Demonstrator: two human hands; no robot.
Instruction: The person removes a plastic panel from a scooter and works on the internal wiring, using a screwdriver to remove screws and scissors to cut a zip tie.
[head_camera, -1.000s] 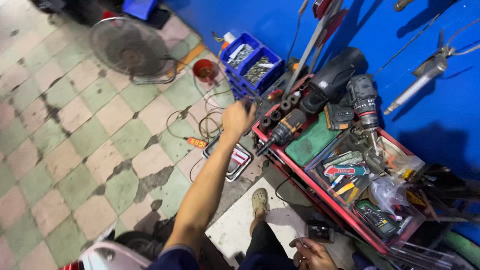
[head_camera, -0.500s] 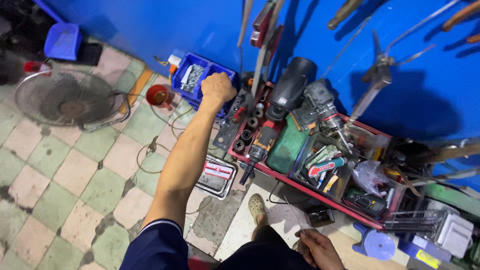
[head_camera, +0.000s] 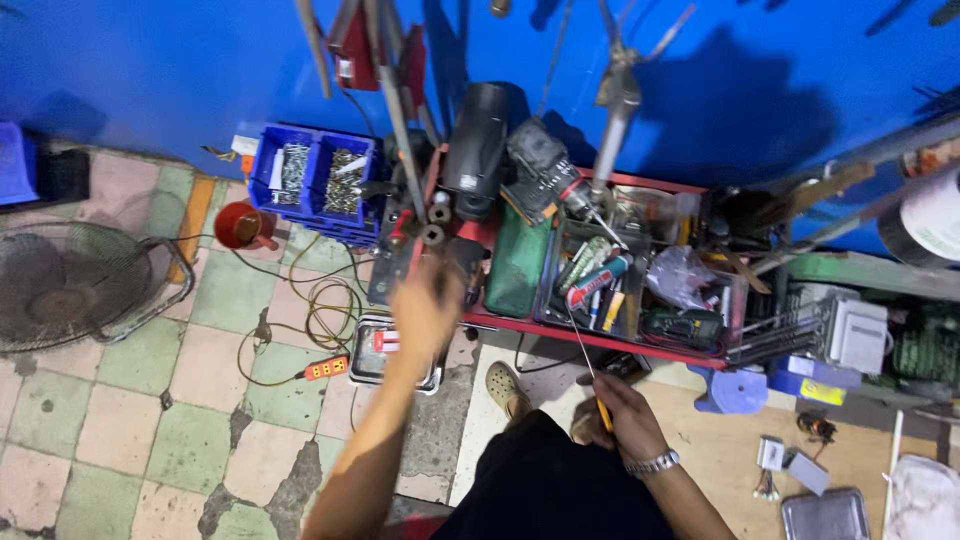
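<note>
Right hand (head_camera: 618, 415) grips a thin rod (head_camera: 580, 345); blurred left hand (head_camera: 428, 308), grip unclear, nears red tray (head_camera: 560, 335).

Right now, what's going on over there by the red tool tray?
A person crouches on the floor facing a red tool tray crammed with drills, screwdrivers and a green box. The left hand is blurred, reaching over the tray's left end near some sockets. The right hand rests low by the knee, holding a thin rod with a yellow handle.

I see my left hand (head_camera: 425, 310) on a bare forearm. At four o'clock, my right hand (head_camera: 622, 415) wears a silver metal wristwatch (head_camera: 652, 463). Dark trousers (head_camera: 560, 490), beige clog (head_camera: 503, 385) at centre.
</note>
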